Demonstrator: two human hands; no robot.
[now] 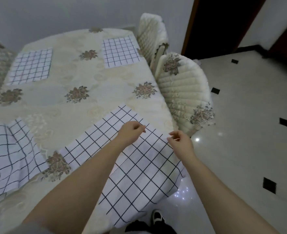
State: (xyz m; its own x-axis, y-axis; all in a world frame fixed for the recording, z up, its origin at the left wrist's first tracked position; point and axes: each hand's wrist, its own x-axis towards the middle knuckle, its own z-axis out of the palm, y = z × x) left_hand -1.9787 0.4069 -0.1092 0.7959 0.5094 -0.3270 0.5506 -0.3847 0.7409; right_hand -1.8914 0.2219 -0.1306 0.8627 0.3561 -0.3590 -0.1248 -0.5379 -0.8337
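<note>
The checked cloth point(139, 174) overhangs the table's point(71, 115) near right corner. Left hand point(131, 132) and right hand point(179, 141) sit at its outer edge, fingers curled. Whether they pinch it is unclear.

1. Both bare arms are stretched forward, the left forearm point(82, 174) from the lower left and the right forearm point(215, 183) from the lower right.
2. The left hand point(131, 132) is turned back upward, and its fingers are curled in toward the thumb.
3. The right hand point(179, 142) is held near it, not touching it, with thumb and forefinger drawn together.
4. Whether anything is pinched cannot be told.
</note>
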